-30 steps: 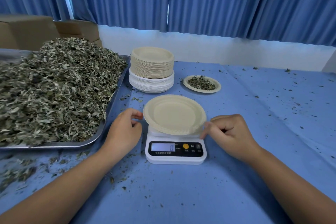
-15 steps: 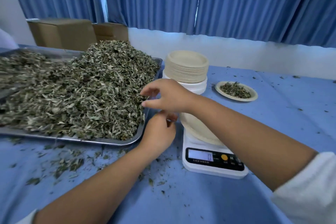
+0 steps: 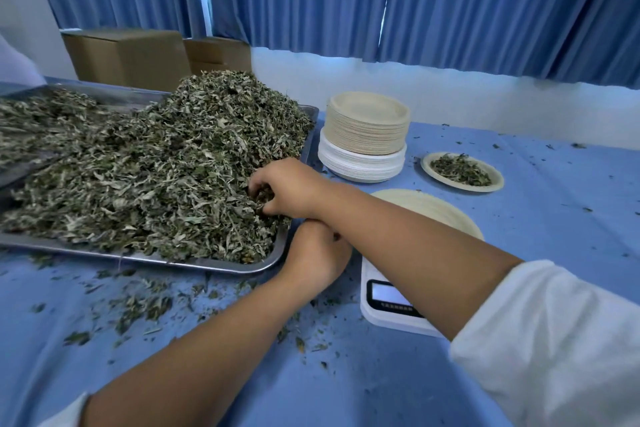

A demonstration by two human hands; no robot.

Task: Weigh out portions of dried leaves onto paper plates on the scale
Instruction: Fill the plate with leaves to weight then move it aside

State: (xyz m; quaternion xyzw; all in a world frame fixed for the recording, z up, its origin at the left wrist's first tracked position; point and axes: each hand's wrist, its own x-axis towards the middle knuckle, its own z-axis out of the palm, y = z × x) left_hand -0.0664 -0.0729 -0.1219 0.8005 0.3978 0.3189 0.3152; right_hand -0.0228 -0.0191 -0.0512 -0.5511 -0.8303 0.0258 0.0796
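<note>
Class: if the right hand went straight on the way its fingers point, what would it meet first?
The leaves: the right hand, fingers curled, seems already dug into the heap on the tray.

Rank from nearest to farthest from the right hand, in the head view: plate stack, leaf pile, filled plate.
1. Leaf pile, on the tray; the right hand grasps it.
2. Plate stack, behind-right of the hand.
3. Filled plate, farther right.

One tray [image 3: 207,262], one scale [image 3: 377,314], one stack of plates [image 3: 367,135], two loose plates [image 3: 446,215] [image 3: 427,163], two boxes [image 3: 128,57] [image 3: 221,54], two hands [image 3: 294,189] [image 3: 315,253].
</note>
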